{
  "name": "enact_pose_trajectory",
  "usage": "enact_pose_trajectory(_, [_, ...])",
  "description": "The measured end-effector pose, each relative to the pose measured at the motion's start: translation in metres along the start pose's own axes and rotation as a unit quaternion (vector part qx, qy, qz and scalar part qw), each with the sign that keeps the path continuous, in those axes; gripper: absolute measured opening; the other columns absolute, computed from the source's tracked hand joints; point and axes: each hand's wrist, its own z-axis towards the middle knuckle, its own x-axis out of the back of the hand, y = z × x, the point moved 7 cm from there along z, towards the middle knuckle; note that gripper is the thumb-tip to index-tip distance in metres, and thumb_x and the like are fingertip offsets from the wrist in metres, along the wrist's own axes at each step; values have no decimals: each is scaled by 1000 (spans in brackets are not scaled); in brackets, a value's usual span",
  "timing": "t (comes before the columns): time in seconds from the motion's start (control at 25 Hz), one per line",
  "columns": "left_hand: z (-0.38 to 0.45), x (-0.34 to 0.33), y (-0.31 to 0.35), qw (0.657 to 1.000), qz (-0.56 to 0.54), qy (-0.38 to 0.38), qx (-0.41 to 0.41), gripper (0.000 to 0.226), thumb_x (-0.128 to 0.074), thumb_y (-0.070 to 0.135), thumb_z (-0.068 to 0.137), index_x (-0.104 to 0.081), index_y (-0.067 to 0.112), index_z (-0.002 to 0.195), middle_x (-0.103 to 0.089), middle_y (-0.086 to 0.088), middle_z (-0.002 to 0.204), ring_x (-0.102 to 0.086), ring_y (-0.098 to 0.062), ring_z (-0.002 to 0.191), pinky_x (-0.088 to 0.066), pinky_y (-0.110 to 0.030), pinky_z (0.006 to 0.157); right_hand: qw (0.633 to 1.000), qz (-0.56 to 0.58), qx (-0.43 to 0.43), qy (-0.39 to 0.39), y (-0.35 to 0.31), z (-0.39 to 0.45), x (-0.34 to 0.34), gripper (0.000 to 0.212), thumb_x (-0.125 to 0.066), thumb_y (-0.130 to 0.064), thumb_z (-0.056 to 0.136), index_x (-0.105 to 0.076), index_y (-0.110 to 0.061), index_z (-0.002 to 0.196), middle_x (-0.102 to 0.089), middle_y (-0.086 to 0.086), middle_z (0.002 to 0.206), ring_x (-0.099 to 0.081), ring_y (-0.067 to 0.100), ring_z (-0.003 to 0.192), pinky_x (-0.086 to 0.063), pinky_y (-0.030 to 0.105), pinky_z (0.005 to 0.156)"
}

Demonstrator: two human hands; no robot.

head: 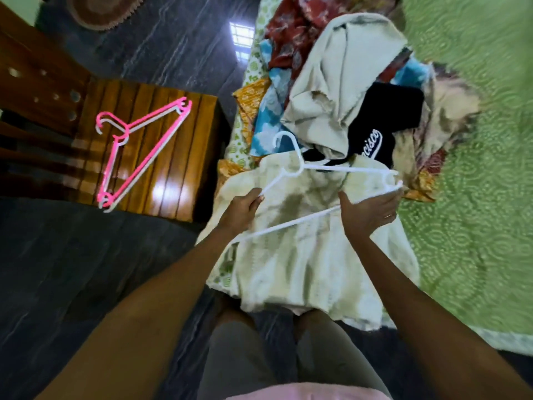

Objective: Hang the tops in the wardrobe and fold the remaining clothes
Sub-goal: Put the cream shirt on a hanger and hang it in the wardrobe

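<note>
A white plastic hanger (326, 168) is held over a pale cream top (300, 255) spread on the bed's near edge. My left hand (242, 210) grips the hanger's left arm. My right hand (369, 210) holds its right end, fingers curled under it. Behind lies a heap of clothes: a beige garment (340, 82), a black top with white lettering (383, 122), a red floral cloth (294, 33) and blue and orange patterned pieces (265, 111).
A pink hanger (138, 151) and another white hanger lie stacked on a wooden chair seat (178, 134) to the left. The green patterned bedcover (476, 168) stretches right. Dark stone floor (86, 269) lies between the chair and me.
</note>
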Motion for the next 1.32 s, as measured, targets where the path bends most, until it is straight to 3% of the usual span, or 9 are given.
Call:
enact_pose_trajectory(0.16, [22,-50,52,994,43,-68,-69,35,-46,23,93,-61,-4,111,-58,-22,61,-56,-35,49,-32,-27,47,996,-29,2,-81,45,61,4,117,-77,-43,72,-1,6,146,-5,24,155,-4,34,145,-2,50,116])
enact_pose_trajectory(0.24, [33,-69,60,989,49,-113,-79,39,-44,29,92,-61,0,111,-60,-19,65,-58,-34,54,-35,-29,48,971,2,132,-198,39,72,-17,98,-78,-37,73,-23,-3,146,-36,19,146,-30,29,138,-13,51,115])
enact_pose_trajectory(0.36, [50,-88,58,980,83,-163,-77,42,-42,35,93,-59,6,117,-66,-21,81,-63,-34,70,-45,-36,59,916,78,200,-338,23,64,-39,51,-77,-29,76,-57,-10,119,-67,6,93,-62,21,90,-42,38,92])
enact_pose_trajectory(0.44, [61,-98,59,970,119,-196,-83,34,-46,28,97,-56,4,120,-65,-21,89,-62,-34,77,-38,-32,61,908,192,131,-350,19,67,-45,20,-71,-28,83,-66,-11,90,-55,-2,63,-51,12,61,-41,35,67])
enact_pose_trajectory(0.56, [85,-98,62,982,63,-166,-57,39,-58,19,90,-51,2,124,-59,-17,113,-57,-29,96,-35,-23,73,914,259,40,-309,30,81,-52,41,-62,-27,90,-49,-17,52,-29,-11,39,-28,5,41,-26,34,57])
enact_pose_trajectory(0.72, [141,-95,57,996,75,-35,40,43,-53,17,89,-47,-2,127,-48,-21,130,-45,-34,121,-32,-36,98,924,285,-90,-237,67,104,-37,34,-55,-27,94,-54,-15,63,-38,-2,54,-32,1,43,-27,23,50])
enact_pose_trajectory(0.84, [165,-107,39,962,222,-119,108,46,-44,25,94,-40,8,137,-33,-19,146,-22,-34,139,-11,-47,113,931,280,-138,-190,97,119,-26,21,-51,-25,96,-64,-11,87,-45,-1,61,-36,5,50,-27,19,49])
enact_pose_trajectory(1.04, [156,-101,28,924,330,-122,150,37,-41,29,96,-59,8,121,-44,-17,134,-34,-31,130,-5,-55,113,938,263,-152,-169,113,121,-20,26,-52,-23,94,-65,-12,74,-47,-1,59,-39,-1,38,-28,20,51])
enact_pose_trajectory(1.32, [126,-82,38,965,236,-43,109,40,-63,9,78,-58,5,118,-44,-15,127,-41,-31,119,-30,-34,97,953,203,-28,-222,73,114,-20,38,-49,-30,97,-70,3,98,-52,9,62,-40,5,49,-29,24,54])
